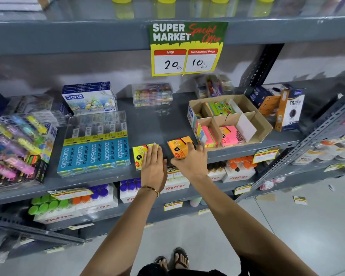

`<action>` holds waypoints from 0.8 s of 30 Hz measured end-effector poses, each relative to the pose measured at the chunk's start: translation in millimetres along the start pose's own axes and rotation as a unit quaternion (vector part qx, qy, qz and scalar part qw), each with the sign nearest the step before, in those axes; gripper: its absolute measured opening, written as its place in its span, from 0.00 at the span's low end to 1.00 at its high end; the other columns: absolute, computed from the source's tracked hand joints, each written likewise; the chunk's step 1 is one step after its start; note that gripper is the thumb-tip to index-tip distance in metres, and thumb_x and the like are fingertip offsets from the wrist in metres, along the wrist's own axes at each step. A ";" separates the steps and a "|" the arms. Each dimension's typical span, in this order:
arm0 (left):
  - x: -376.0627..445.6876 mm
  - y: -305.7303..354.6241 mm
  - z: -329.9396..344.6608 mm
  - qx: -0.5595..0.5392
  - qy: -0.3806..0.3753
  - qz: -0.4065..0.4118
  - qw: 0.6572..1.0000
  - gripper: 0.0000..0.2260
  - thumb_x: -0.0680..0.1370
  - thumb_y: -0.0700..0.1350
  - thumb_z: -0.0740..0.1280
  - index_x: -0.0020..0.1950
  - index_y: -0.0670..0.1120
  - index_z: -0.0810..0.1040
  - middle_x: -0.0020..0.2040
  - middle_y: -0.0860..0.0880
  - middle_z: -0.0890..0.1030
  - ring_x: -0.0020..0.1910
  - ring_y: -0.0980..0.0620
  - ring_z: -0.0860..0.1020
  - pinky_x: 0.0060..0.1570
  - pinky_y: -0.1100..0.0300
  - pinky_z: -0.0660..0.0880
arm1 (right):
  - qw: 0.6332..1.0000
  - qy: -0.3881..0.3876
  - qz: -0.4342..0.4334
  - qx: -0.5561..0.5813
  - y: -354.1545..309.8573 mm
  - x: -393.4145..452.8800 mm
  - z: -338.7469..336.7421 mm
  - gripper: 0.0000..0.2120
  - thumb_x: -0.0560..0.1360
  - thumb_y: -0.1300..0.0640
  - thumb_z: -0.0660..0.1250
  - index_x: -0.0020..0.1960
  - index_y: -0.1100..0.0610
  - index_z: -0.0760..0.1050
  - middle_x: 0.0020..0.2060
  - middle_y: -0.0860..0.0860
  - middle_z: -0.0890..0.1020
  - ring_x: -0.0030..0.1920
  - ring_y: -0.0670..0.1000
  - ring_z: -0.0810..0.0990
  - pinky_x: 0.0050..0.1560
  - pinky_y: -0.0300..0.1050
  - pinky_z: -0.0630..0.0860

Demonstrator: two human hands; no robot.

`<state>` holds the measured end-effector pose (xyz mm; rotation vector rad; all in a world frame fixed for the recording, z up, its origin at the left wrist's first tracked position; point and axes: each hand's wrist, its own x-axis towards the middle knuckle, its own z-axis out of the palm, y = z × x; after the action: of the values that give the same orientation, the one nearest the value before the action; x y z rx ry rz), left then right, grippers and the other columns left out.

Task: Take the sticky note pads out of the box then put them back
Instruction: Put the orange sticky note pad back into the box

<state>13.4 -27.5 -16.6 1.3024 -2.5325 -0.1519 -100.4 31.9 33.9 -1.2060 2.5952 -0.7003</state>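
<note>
A cardboard box (265, 124) with dividers stands on the grey shelf at the right. It holds pink sticky note pads (230, 135) in its front compartments and a green pad (220, 107) at the back. A yellow sticky note pad (140, 154) lies on the shelf near the front edge, and my left hand (153, 166) rests flat on it, fingers together. Just to the right, my right hand (190, 161) grips an orange sticky note pad (178, 147), tilted and slightly lifted off the shelf, left of the box.
Blue apsara pencil packs (94, 154) lie left of the yellow pad. DOMS boxes (89, 98) and clear cases (152, 94) stand further back. Trio boxes (287, 110) sit right of the cardboard box. A price sign (187, 48) hangs from the shelf above.
</note>
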 end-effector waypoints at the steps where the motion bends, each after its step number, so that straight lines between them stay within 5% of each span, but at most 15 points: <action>1: -0.2 1.4 -0.8 0.008 0.007 0.002 1.000 0.21 0.82 0.47 0.50 0.73 0.40 0.55 0.75 0.41 0.54 0.74 0.43 0.48 0.71 0.53 0.40 | 1.000 0.009 -0.007 0.014 2.2 -2.8 -5.5 0.32 0.64 0.42 0.70 0.62 0.59 0.70 0.60 0.60 0.74 0.63 0.61 0.68 0.66 0.53 0.67; 6: 8.3 24.3 -5.7 -0.040 0.058 0.034 0.997 0.19 0.80 0.44 0.58 0.69 0.37 0.65 0.71 0.37 0.64 0.72 0.39 0.57 0.71 0.46 0.49 | 0.990 0.081 -0.049 0.100 12.9 -11.7 -49.6 0.31 0.62 0.47 0.73 0.62 0.58 0.73 0.59 0.58 0.76 0.60 0.61 0.71 0.61 0.53 0.70; 11: 28.9 55.0 4.2 -0.051 0.017 0.070 0.996 0.21 0.80 0.47 0.56 0.70 0.37 0.63 0.72 0.38 0.65 0.73 0.40 0.56 0.72 0.50 0.47 | 0.974 0.198 -0.022 0.110 56.5 4.9 -104.1 0.29 0.61 0.46 0.71 0.59 0.57 0.75 0.51 0.59 0.80 0.53 0.61 0.75 0.53 0.52 0.74; 16: 38.2 58.8 21.1 -0.007 -0.052 0.047 0.998 0.23 0.81 0.50 0.53 0.70 0.37 0.61 0.72 0.37 0.64 0.72 0.40 0.59 0.71 0.46 0.53 | 0.992 0.119 0.023 0.034 106.1 46.1 -105.3 0.25 0.64 0.46 0.74 0.55 0.59 0.77 0.50 0.60 0.82 0.51 0.61 0.78 0.53 0.54 0.75; 24: 38.0 58.7 23.2 0.013 -0.050 0.049 0.997 0.22 0.81 0.50 0.53 0.69 0.38 0.63 0.70 0.37 0.66 0.70 0.39 0.62 0.70 0.45 0.56 | 0.997 0.075 0.005 0.024 122.5 80.5 -76.9 0.27 0.62 0.48 0.76 0.58 0.54 0.76 0.60 0.57 0.76 0.65 0.60 0.66 0.64 0.51 0.66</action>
<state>-60.2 -24.7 -17.8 1.2058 -2.6844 -0.1673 -262.4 64.6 42.0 -1.1670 2.6844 -0.8788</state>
